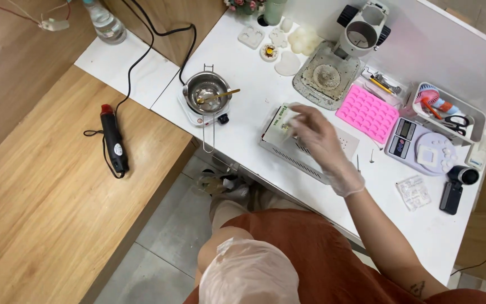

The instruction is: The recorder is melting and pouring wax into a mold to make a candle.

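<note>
A right hand (320, 141) in a clear disposable glove was stretched out over the white desk (254, 90), its fingers loosely spread and resting on the top of a small white and green printed cardboard box (282, 119). Whether the box was actually gripped could not be told, since the fingers were blurred. The box stood at the left end of a flat white perforated carton (310, 149) near the front edge of the desk. The left hand (248, 273), also gloved, was held low over the lap on the rust-coloured cloth, and nothing was seen in it; how it was curled could not be made out.

To the left of the box, a small steel melting pot (206, 90) with a brass-coloured spoon (219, 96) laid across it was set on a little electric hot plate. A pink silicone mould tray (367, 112) with many small cavities lay just right of the carton, its cavities apparently unfilled. A lilac digital kitchen scale (420, 146) stood beyond it. A black and red heat gun (113, 141) lay apart on the wooden bench.

Judged from this, the work appeared to be at an early stage: supplies were laid out, nothing was seen poured.
</note>
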